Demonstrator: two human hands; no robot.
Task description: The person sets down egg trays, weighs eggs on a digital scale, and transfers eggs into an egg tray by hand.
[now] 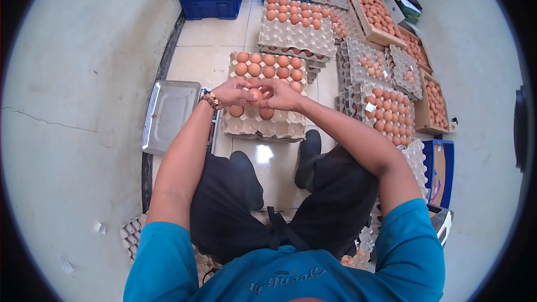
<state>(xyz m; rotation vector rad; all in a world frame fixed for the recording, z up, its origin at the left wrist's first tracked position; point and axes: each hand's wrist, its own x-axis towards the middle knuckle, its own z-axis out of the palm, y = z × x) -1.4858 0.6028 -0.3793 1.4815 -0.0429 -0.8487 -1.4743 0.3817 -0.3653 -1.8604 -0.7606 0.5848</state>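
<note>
My left hand (230,92) and right hand (281,95) pinch one egg (255,95), likely for steadiness. Tray (263,128) directly beneath, presumably for reach.

Soft, fairly bright light is filling the room, and a white glare is shining off the floor (263,154). The metal tray (173,111) is carrying a dull sheen. The wide lens is bowing the outer edges (black is swallowing all four corners), while the held egg (255,95) is showing clearly.
</note>
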